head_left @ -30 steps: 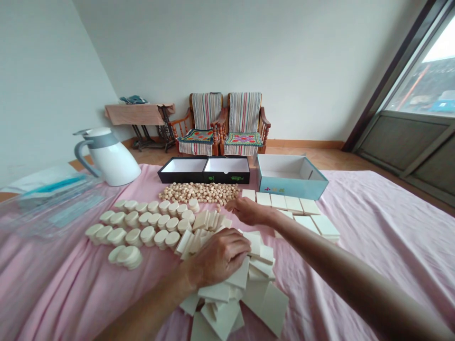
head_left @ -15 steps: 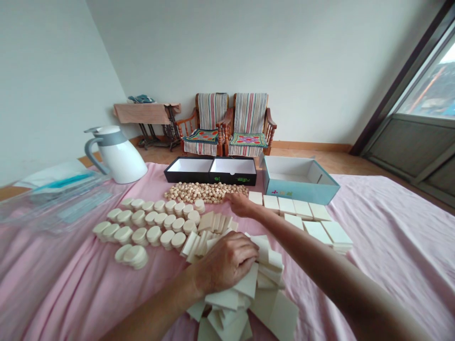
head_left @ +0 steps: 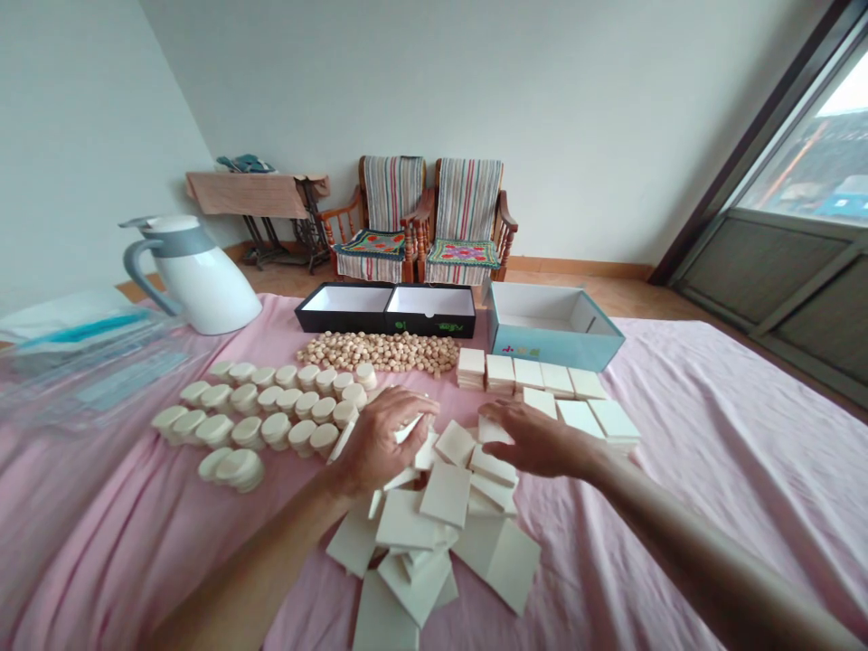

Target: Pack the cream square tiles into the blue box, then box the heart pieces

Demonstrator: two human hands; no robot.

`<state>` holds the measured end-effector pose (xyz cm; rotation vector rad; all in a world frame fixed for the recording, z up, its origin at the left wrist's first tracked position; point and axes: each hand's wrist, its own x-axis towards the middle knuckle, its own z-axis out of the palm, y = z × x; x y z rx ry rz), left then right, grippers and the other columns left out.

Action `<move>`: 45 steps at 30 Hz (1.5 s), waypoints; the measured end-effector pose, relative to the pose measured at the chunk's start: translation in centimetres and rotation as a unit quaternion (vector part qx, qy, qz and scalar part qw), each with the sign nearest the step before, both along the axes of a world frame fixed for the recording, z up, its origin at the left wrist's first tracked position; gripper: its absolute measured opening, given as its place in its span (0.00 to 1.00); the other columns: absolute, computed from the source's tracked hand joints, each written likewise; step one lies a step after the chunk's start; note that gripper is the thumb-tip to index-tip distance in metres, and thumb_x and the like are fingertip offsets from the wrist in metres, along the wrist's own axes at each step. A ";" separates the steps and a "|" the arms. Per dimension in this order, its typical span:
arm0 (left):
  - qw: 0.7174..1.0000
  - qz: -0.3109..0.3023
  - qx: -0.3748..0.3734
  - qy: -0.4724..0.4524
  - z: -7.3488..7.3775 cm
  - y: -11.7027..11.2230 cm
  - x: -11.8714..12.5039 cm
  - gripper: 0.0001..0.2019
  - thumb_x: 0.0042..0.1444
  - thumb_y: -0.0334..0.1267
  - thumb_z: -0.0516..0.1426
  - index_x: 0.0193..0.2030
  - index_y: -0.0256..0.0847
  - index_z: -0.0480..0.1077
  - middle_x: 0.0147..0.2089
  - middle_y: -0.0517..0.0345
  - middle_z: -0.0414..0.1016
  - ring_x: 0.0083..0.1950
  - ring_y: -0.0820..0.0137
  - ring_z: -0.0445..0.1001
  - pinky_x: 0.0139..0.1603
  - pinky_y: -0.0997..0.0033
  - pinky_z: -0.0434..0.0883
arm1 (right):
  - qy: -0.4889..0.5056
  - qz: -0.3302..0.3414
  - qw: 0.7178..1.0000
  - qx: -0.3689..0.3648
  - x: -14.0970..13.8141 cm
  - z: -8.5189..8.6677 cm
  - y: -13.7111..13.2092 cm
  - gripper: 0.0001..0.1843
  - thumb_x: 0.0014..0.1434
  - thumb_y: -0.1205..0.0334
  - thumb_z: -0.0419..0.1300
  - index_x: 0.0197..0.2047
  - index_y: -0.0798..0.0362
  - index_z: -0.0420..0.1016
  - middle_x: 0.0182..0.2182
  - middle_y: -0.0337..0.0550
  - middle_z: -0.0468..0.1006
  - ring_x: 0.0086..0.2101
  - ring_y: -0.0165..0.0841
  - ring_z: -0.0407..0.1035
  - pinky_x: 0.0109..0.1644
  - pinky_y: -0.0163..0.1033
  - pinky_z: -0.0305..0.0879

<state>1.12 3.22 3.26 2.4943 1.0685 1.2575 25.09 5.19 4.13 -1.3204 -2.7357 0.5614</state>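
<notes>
A loose heap of cream square tiles [head_left: 444, 524] lies on the pink cloth in front of me. My left hand [head_left: 376, 438] rests on the heap's far left edge, fingers curled over a few upright tiles. My right hand [head_left: 535, 438] hovers over the heap's far right side, palm down, fingers spread and touching a tile. Beyond the right hand, neat stacks of square tiles [head_left: 542, 384] stand in rows. To the left sit rows of cream oval pieces [head_left: 271, 411], and behind them a patch of small wooden beads [head_left: 380, 351].
At the back of the table stand a two-part black box [head_left: 386, 310] and a light blue box [head_left: 552, 325], both open. A white jug [head_left: 193, 276] and clear plastic packaging [head_left: 81, 362] are at the left. Two striped chairs [head_left: 420, 231] stand against the wall.
My right hand drew back from the beads and tile stacks to the heap. My left hand shifted forward from the heap's middle to its far left edge. The heap is spread flatter.
</notes>
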 end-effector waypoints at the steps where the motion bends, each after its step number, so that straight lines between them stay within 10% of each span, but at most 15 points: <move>1: 1.000 0.021 -0.005 -0.017 -0.1 0.2 -0.3 0.08 0.57 0.29 0.53 0.39 0.39 0.74 0.38 0.54 0.78 0.42 0.68 0.75 0.47 0.67 0.71 | -0.018 -0.014 1.000 0.018 -0.3 -0.2 -0.3 0.20 0.58 0.60 0.56 0.51 0.63 0.69 0.50 0.62 0.72 0.51 0.45 0.66 0.53 0.47 0.61; 10: 0.997 0.062 -0.034 -0.019 -1.2 0.0 -1.1 0.08 0.58 0.30 0.53 0.38 0.41 0.73 0.39 0.56 0.77 0.43 0.68 0.75 0.46 0.68 0.71 | -0.160 -0.027 0.984 0.071 -1.9 0.0 0.8 0.15 0.55 0.60 0.57 0.43 0.60 0.73 0.41 0.58 0.78 0.46 0.45 0.70 0.54 0.47 0.55; 21: 0.998 0.062 -0.026 0.003 -2.4 0.4 -1.5 0.08 0.58 0.29 0.52 0.38 0.39 0.72 0.38 0.53 0.77 0.42 0.67 0.74 0.46 0.66 0.70 | -0.036 -0.082 0.991 0.095 -1.5 0.2 2.9 0.22 0.54 0.59 0.58 0.51 0.59 0.68 0.44 0.55 0.75 0.44 0.43 0.69 0.46 0.43 0.60; 32: 0.997 0.064 -0.034 0.012 -2.0 0.0 -1.5 0.07 0.59 0.30 0.52 0.38 0.40 0.72 0.37 0.55 0.77 0.42 0.68 0.74 0.44 0.68 0.70 | -0.149 0.057 0.987 0.026 -8.8 3.6 8.0 0.24 0.47 0.61 0.65 0.49 0.54 0.73 0.48 0.51 0.76 0.51 0.45 0.67 0.54 0.49 0.56; 45: 0.996 0.072 -0.043 0.023 -2.2 -0.1 -1.6 0.08 0.59 0.29 0.51 0.38 0.40 0.72 0.36 0.55 0.76 0.41 0.67 0.73 0.44 0.66 0.70 | -0.180 -0.020 0.980 0.080 -9.6 0.5 10.9 0.17 0.47 0.66 0.62 0.43 0.58 0.74 0.44 0.57 0.77 0.46 0.47 0.70 0.50 0.52 0.55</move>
